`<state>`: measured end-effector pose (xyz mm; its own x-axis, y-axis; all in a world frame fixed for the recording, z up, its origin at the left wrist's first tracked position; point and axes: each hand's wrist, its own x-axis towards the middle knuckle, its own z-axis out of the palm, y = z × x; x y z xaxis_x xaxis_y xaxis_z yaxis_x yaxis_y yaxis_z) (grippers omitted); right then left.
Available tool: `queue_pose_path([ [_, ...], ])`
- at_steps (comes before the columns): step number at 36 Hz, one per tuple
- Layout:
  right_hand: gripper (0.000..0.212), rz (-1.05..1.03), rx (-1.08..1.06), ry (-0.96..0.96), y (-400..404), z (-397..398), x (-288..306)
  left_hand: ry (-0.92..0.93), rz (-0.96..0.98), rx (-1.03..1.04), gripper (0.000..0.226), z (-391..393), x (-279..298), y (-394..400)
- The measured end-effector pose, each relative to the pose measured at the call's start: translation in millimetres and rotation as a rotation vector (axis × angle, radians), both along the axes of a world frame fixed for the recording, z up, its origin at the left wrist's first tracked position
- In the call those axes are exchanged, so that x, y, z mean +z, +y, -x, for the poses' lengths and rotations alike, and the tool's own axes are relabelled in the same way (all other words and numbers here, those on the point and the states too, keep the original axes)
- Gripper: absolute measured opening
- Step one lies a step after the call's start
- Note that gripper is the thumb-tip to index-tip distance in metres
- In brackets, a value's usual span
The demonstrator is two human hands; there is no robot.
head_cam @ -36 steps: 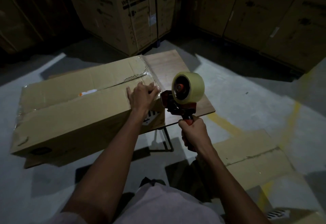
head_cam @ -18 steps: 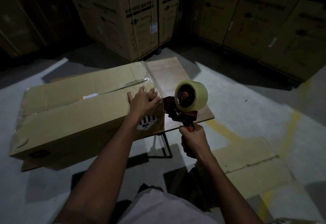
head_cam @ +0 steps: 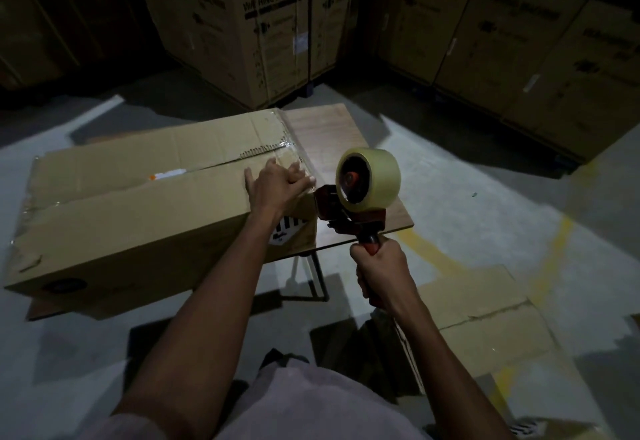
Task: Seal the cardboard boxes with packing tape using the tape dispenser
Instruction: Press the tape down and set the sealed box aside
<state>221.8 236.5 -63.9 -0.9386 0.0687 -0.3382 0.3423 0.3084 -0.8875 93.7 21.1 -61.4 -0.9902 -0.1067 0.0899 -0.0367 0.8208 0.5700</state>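
The box (head_cam: pixel 138 217) at the tabletop's (head_cam: pixel 325 134) right end looks stiff; the left hand (head_cam: pixel 277 186) presses flat. The right hand (head_cam: pixel 381 269) grips the light-looking tape dispenser (head_cam: pixel 356 204) by its handle.

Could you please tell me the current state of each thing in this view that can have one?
cardboard box: on the table, flaps down, centre seam partly taped.
tape dispenser: roll loaded, held at the box's right end.
left hand: flat, pressing the top near the right edge.
right hand: gripping the dispenser handle.
table: upright, carrying the box.
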Motion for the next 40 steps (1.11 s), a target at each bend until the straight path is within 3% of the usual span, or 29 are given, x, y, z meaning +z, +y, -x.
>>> queue_pose_path([
  [4,0.018,-0.051,0.019,0.037,2,-9,-2,0.001,-0.018,0.018,0.037,1,1,0],
  [13,0.009,-0.394,0.114,0.115,-11,2,-11,-0.035,0.026,0.043,0.042,6,10,-7],
  [35,0.009,-0.55,0.071,0.083,-25,16,3,0.04,-0.102,-0.143,0.029,17,16,-28],
  [40,0.015,-0.669,0.035,0.101,-32,12,7,0.061,-0.024,-0.116,0.026,20,13,-27],
])
